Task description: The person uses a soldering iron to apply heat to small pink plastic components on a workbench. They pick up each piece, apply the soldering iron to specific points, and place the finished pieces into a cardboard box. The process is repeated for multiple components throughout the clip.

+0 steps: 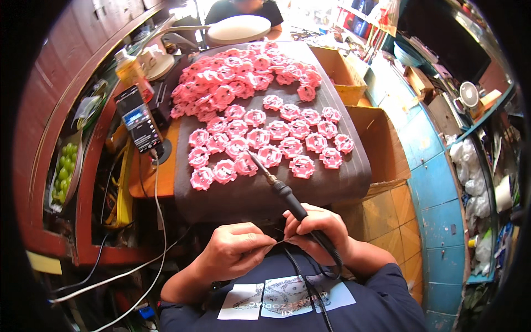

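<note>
My right hand (326, 229) is closed around the black handle of a soldering iron (283, 190). The iron's metal tip points up and away, over the nearest pink pieces on the dark mat. My left hand (233, 247) is in a pinch just in front of my chest. Between the fingertips of both hands runs a short thin strand (280, 241), perhaps solder wire; its ends are hidden by the fingers. Beyond the hands, several pink flower-shaped pieces (301, 166) with dark marks in their middles lie spread in loose rows.
A large heap of pink pieces (221, 77) covers the mat's (265, 196) far part. A phone (137, 119) on a stand is at the left. Cardboard boxes (379, 144) stand along the right side. A white cable (161, 221) hangs at the left. Another person (243, 8) sits opposite.
</note>
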Tool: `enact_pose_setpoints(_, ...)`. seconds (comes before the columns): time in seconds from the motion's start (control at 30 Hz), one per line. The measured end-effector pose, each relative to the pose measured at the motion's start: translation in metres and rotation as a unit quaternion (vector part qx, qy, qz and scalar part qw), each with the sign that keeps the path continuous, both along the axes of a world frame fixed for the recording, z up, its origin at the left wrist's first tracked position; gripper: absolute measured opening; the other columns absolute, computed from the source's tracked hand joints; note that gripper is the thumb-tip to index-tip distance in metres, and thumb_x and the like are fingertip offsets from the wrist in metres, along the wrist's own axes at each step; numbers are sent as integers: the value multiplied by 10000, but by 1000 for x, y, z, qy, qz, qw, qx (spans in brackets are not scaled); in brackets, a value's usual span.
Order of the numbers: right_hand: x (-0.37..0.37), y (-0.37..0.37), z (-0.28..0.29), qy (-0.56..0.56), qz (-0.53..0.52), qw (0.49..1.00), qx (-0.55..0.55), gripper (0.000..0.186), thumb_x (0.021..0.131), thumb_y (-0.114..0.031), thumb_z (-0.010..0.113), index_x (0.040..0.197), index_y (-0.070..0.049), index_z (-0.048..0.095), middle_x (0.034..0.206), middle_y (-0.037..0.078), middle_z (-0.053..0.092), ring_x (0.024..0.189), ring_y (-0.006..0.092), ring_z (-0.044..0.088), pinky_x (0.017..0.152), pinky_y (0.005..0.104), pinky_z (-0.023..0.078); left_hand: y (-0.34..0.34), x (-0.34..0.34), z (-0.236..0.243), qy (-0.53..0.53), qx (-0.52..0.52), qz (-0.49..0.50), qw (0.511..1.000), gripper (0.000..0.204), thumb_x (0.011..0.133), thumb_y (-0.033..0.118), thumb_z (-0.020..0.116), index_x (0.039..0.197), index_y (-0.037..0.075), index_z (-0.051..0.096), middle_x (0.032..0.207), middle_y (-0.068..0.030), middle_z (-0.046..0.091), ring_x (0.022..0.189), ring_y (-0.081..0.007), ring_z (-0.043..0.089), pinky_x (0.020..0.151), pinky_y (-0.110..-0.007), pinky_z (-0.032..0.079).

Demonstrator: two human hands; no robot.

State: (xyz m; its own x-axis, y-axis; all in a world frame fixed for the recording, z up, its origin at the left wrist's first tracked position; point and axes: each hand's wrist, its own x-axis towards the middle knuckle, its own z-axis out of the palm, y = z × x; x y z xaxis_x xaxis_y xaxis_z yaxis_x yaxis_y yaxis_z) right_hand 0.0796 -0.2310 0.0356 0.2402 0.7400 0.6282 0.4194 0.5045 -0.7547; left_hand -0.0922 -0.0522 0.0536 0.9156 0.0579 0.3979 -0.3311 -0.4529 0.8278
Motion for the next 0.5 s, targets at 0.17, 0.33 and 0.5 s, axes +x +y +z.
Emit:
enact_pose_setpoints(0.17, 52, -19, -5, -28, -20, 999, -5, 312, 832, 113, 788, 1048, -33, 615, 877, 102, 666, 778, 311, 645, 722, 404, 548, 2, 48, 15, 73, 86, -46, 993, 163, 868, -2, 775, 1028, 17, 754, 829, -112, 697, 704, -286, 696, 641, -378, 567)
enact_pose_setpoints(0.33, 106, -31, -1, -56, -15, 998, -9, 358, 782, 97, 802, 1061, -42, 626, 846, 85, 636, 726, 304, 597, 701, 414, 506, 12, 97, 55, 78, 183, -56, 978, 146, 825, -14, 800, 961, 25, 764, 749, -89, 672, 612, -258, 664, 550, -369, 523)
enact_pose_setpoints(0.5, 161, -49, 6, -24, -157, 987, 23, 230, 900, -27, 784, 1052, -48, 613, 804, 73, 651, 724, 260, 607, 694, 386, 501, 46, 149, 126, 6, 346, -31, 938, 223, 729, 17, 777, 945, 40, 727, 699, -55, 607, 546, -231, 611, 498, -381, 492)
